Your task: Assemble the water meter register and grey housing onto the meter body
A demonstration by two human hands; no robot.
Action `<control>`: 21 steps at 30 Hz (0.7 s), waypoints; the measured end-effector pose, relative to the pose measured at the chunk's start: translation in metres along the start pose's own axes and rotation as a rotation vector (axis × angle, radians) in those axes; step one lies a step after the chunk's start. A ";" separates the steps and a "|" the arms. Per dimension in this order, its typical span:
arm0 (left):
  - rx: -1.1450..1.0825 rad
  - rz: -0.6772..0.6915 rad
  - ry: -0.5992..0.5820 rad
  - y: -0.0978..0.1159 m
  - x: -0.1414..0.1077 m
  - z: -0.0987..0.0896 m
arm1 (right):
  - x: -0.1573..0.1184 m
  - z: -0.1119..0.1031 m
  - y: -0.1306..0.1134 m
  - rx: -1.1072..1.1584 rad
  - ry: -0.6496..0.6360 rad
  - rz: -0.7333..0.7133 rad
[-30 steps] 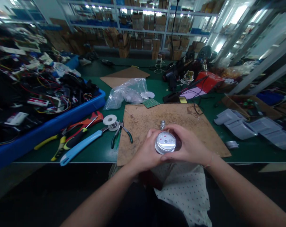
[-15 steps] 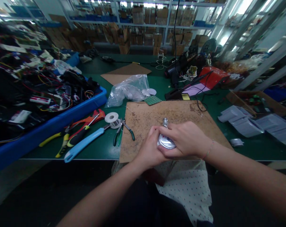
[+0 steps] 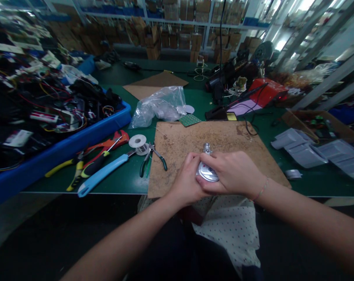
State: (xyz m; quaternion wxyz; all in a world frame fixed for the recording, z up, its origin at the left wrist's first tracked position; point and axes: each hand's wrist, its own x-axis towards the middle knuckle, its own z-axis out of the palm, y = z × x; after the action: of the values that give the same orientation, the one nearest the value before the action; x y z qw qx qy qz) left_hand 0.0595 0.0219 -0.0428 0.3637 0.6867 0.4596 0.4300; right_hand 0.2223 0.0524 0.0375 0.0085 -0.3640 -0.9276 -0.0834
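Head view: both my hands were closed around a round silver meter (image 3: 208, 174), held over the near part of the brown board (image 3: 177, 142). Could not tell whether its underside rested there. Left hand (image 3: 186, 178) cupped the left side. Right hand (image 3: 234, 173) gripped from the right, thumb low across the near edge, fingers folded over the top, covering much of the dial.

Change noted: a second earlier the right hand had been curved around the rim, dial almost fully exposed with its red marks; now only the near portion of the face showed. Against half a second earlier, grip almost identical.

Small silver fitting (image 3: 206, 147) stuck out just beyond my fingers; its join, if any, was hidden. Unmoved on the bench (image 3: 123, 181) to the left: green-handled pliers (image 3: 151, 149), wire spool (image 3: 137, 141), blue-handled tool (image 3: 105, 173). Green circuit board (image 3: 189, 120) unmoved too, at the brown board's far edge.
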 end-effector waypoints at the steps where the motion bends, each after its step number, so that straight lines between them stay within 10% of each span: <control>1: -0.006 0.002 -0.002 0.000 0.000 0.000 | 0.000 0.000 0.000 0.006 -0.005 0.000; 9: -0.037 0.004 -0.087 -0.005 0.000 -0.006 | -0.011 0.007 0.004 0.359 0.010 0.175; 16: 0.072 -0.047 -0.072 0.000 -0.003 -0.007 | -0.057 0.050 -0.020 1.094 0.338 0.520; 21: 0.134 -0.076 -0.091 0.004 -0.008 -0.010 | -0.075 0.072 -0.038 1.026 0.367 0.585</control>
State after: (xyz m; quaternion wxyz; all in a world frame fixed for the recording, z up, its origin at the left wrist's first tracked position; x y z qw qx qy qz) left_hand 0.0497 0.0138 -0.0380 0.3536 0.7104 0.4960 0.3525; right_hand 0.2548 -0.0136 -0.0453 0.3644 -0.5327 -0.6945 0.3179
